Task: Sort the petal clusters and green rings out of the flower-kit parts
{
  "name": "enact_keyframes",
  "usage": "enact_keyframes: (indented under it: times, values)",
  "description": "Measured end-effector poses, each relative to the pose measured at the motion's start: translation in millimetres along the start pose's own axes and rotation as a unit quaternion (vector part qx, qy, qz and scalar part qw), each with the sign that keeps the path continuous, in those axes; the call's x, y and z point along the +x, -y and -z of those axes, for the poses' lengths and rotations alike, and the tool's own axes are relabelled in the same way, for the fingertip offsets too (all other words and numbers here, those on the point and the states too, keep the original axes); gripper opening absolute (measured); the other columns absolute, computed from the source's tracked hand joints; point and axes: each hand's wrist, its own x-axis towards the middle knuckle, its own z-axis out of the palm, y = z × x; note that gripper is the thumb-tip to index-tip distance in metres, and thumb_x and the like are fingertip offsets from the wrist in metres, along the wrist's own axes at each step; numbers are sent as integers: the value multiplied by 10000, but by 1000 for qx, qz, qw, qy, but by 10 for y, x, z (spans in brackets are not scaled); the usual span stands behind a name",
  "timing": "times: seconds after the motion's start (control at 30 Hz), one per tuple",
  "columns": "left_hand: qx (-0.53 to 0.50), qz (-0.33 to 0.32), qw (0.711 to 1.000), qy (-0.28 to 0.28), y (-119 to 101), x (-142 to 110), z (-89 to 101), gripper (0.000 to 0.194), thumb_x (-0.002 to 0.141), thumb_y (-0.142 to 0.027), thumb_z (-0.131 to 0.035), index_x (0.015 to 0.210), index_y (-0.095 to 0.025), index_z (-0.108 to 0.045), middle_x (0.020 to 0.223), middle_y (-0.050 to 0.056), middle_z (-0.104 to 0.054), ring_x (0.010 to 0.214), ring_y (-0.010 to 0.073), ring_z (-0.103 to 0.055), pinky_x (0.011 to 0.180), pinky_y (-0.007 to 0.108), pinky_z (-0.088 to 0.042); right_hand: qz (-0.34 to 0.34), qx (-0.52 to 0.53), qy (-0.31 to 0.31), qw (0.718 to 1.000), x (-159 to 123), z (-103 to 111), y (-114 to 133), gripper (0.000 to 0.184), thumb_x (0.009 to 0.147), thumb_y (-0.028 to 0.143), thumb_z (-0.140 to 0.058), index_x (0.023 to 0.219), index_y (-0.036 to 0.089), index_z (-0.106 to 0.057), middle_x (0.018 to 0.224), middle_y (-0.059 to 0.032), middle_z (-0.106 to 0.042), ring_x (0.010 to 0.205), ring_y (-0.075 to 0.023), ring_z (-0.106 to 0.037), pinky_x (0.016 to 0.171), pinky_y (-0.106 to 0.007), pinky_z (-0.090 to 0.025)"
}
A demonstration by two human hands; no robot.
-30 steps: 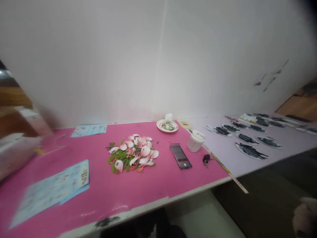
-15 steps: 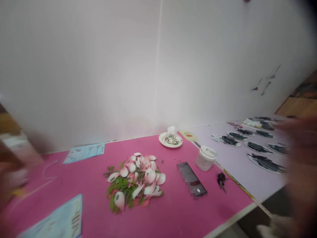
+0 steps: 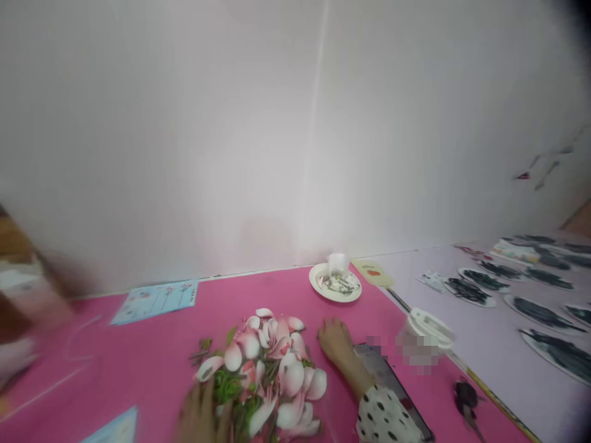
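We find our pile of white, pink-edged petal cut-outs, mixed with green cut pieces, lying on the pink-topped bench. Our left hand, blurred, reaches into the pile's near edge; we cannot tell whether it grips anything. Our right hand, loosely open and empty, rests just right of the pile, its polka-dot sleeve partly over a phone. Beyond the pile sits a white plate of scraps. Farther right of the pile we see a lidded cup, keys, and dark leaf cut-outs on lilac paper.
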Motion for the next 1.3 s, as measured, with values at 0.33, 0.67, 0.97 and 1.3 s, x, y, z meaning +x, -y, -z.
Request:
enact_keyframes:
  times: [0.33, 0.67, 0.97, 1.3]
  values:
    - [-73, -16, 997, 28, -361, 65, 206, 595, 920, -456, -341, 1384, -102, -454, 1482, 193, -406, 1408, 358, -277, 1129, 569, -257, 98, 121, 23, 987, -205, -44, 299, 365, 902, 172, -399, 1163, 185, -653, 1187, -114, -651, 1129, -239, -565, 975, -371, -423]
    - [-188, -13, 982, 6, -397, 39, 422, 550, 919, -466, -318, 1211, -85, -586, 1428, 206, -426, 1389, 324, -307, 1138, 538, -267, -15, 147, 31, 988, -836, 386, 614, 216, 817, 398, -600, 825, 185, -637, 817, -57, -651, 727, -202, -580, 613, -273, -326]
    - [-249, -129, 960, 20, -711, -259, 700, 361, 884, -400, -476, 1175, -229, -602, 1363, 108, -530, 1375, 286, -351, 1140, 530, -277, -70, 234, -5, 970, -882, 168, 665, 83, 807, 247, -578, 768, 181, -609, 730, -13, -629, 658, -148, -546, 577, -233, -305]
    - [-395, -115, 908, 84, -1116, -508, 628, 495, 839, -415, -577, 1300, -244, -511, 1377, 105, -548, 1282, 282, -487, 1073, 435, -405, 62, 436, -50, 897, -1363, 545, 825, 85, 739, 122, -602, 777, 197, -612, 659, 46, -566, 543, -86, -497, 512, -183, -361]
